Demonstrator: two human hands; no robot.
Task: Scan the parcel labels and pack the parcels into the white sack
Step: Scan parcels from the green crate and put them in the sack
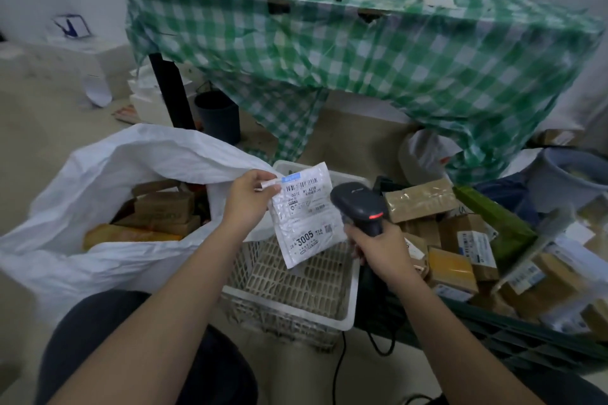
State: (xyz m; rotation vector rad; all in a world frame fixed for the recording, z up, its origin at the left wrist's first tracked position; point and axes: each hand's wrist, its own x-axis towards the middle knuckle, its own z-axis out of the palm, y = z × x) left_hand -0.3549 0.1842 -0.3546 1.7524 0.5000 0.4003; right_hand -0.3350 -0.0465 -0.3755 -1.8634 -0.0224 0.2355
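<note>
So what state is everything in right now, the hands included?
Left hand: pinches the white parcel's top corner.
White parcel: held up, label facing the camera.
Right hand: grips the scanner.
Scanner: red light on, head beside the label.
White sack: open, boxes inside.
White crate: no parcels visible inside.

White sack (98,171); white parcel (304,214) with black print and a blue strip. Black scanner (358,207) with red light; white slatted basket (296,279). Green-and-white checked tablecloth (362,49); brown boxes (421,199).
</note>
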